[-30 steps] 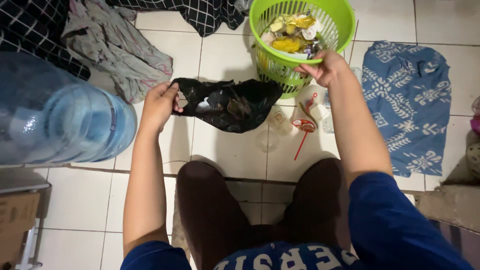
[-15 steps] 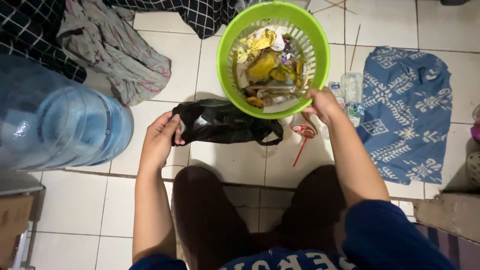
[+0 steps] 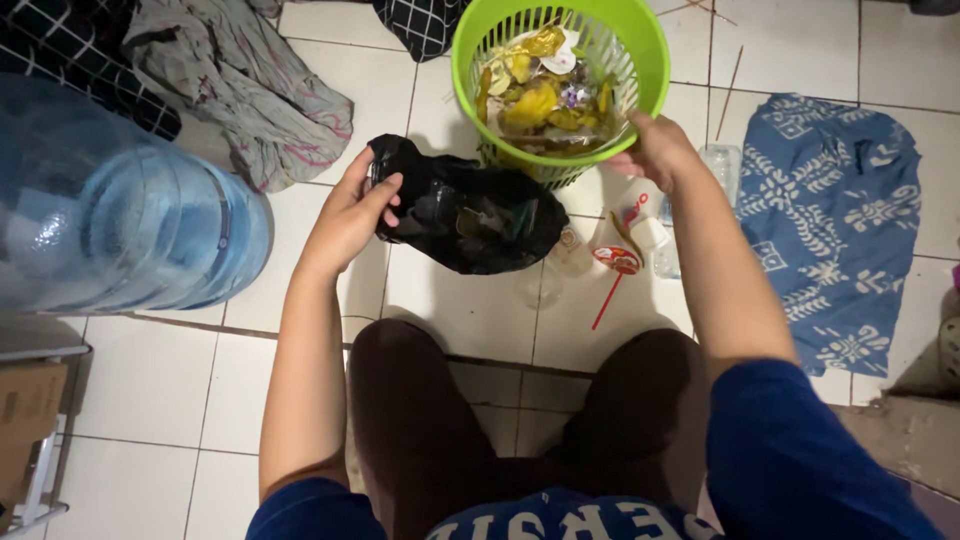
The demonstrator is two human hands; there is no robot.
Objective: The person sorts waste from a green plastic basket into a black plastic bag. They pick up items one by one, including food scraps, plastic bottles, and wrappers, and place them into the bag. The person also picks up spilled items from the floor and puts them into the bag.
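Your left hand [image 3: 352, 212] grips the black bag [image 3: 465, 215] at its left edge; your right hand [image 3: 655, 150] clamps the green basket [image 3: 640, 50] near rim, tilted over the bag. Rubbish [image 3: 540, 95] all inside the basket; nothing tipped yet

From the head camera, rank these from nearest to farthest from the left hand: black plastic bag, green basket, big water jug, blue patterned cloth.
1. Black plastic bag: gripped by the left hand.
2. Water jug, to its left, and green basket, up and right: too close to call.
3. Blue patterned cloth: far right on the floor.
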